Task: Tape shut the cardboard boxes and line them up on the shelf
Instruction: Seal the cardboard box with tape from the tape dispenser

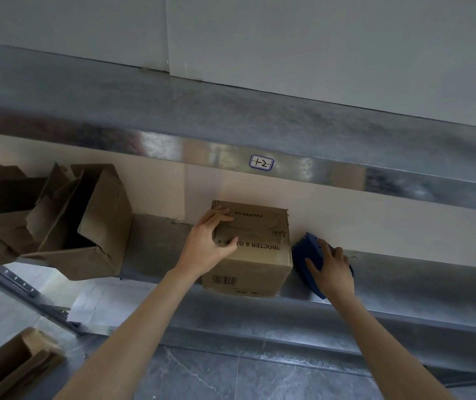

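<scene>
A small closed cardboard box point(255, 255) with printed lettering and a barcode stands on the metal shelf point(404, 281), its top flaps taped. My left hand point(209, 241) grips the box's upper left corner, fingers spread over the top. Just right of the box a blue tape dispenser point(307, 255) rests on the shelf, and my right hand point(332, 269) is closed around it. To the left on the same shelf stand open cardboard boxes point(86, 226) with their flaps up.
An upper metal shelf point(231, 125) with a label reading 1-2 point(261, 163) runs overhead. Another open cardboard box point(9, 365) sits on the floor at lower left. A white sheet point(101, 304) lies below the shelf. Bare shelf shows between the boxes.
</scene>
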Available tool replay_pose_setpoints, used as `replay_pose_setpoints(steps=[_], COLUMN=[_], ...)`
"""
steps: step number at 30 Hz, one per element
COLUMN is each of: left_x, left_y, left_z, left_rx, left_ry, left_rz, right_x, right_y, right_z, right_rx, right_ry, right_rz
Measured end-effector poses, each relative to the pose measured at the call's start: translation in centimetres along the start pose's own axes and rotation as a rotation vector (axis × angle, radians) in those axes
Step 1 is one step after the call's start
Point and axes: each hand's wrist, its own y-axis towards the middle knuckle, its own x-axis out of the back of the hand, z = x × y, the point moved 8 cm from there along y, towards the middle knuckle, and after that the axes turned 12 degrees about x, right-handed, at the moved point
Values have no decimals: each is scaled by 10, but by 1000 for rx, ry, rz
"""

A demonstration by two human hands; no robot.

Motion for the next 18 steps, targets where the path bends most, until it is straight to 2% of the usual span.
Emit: replay_pose_setpoints(steps=[4,13,18], left_x=[1,2,2], left_y=[0,1,0], left_z=[0,-2,-3], left_rx=[1,-16,-15], left_ry=[3,15,20], left_rz=[-7,-20,-15], right_x=[-10,-26,-27], right_y=[2,13,18], right_z=[-12,-37,-41], right_rx=[-23,8,3], right_ry=[61,258,335], right_rz=[38,246,271])
